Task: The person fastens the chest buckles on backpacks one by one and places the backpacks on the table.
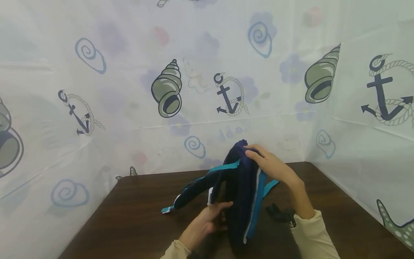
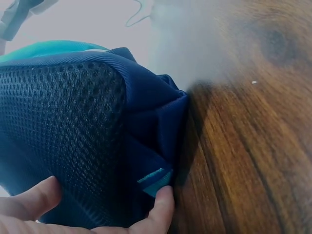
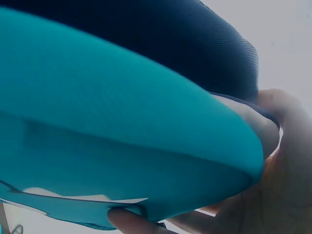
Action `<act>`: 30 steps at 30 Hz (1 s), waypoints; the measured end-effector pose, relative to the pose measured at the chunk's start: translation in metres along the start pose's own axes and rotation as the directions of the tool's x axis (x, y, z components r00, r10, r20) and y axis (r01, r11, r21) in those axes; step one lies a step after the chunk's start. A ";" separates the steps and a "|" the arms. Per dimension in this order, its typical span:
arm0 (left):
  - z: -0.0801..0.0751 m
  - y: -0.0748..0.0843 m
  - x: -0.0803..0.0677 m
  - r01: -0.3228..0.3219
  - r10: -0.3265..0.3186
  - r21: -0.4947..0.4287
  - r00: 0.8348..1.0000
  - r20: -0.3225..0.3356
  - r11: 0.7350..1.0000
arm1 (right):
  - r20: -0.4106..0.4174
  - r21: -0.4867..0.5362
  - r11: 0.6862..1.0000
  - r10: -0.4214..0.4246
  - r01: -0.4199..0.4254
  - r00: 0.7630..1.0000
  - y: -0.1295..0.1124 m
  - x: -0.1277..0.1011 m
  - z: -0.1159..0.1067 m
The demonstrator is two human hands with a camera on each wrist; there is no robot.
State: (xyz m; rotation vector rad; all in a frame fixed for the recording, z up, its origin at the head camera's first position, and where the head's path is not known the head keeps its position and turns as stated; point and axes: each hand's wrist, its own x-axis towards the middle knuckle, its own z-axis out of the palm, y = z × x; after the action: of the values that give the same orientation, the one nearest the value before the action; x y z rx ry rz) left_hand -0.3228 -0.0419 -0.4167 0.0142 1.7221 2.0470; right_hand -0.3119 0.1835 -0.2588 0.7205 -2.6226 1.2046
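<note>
A navy backpack (image 1: 240, 194) with teal trim stands upright on the dark wooden table (image 1: 136, 226). My right hand (image 1: 270, 163) grips its top edge, fingers curled over the fabric; up close its fingers (image 3: 273, 146) hold the teal panel (image 3: 112, 141). My left hand (image 1: 210, 217) holds the bag's lower left side, thumb and fingers (image 2: 158, 214) against the navy mesh back (image 2: 68, 141) by a small teal tab (image 2: 155, 179). A navy and teal shoulder strap (image 1: 194, 190) trails left onto the table.
A small black buckle or strap piece (image 1: 279, 213) lies on the table right of the bag, by my right sleeve. A curtain printed with shells and anchors (image 1: 194, 90) hangs behind and at both sides, closing in the table's far edge.
</note>
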 end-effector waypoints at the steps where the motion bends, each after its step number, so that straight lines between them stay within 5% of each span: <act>1: 0.000 0.000 0.000 -0.008 0.008 -0.001 1.000 -0.003 1.000 | 0.000 -0.006 1.000 0.000 0.000 1.000 0.001 0.000 -0.002; 30: 0.000 -0.001 0.001 -0.056 0.055 0.064 0.998 0.017 0.996 | 0.014 -0.078 0.996 0.041 -0.040 0.999 0.008 -0.009 -0.024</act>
State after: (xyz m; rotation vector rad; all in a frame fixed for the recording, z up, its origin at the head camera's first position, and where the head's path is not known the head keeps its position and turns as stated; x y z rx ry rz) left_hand -0.3231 -0.0414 -0.4180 0.0997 1.7968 2.0242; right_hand -0.3093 0.2090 -0.2518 0.6683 -2.6924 1.1040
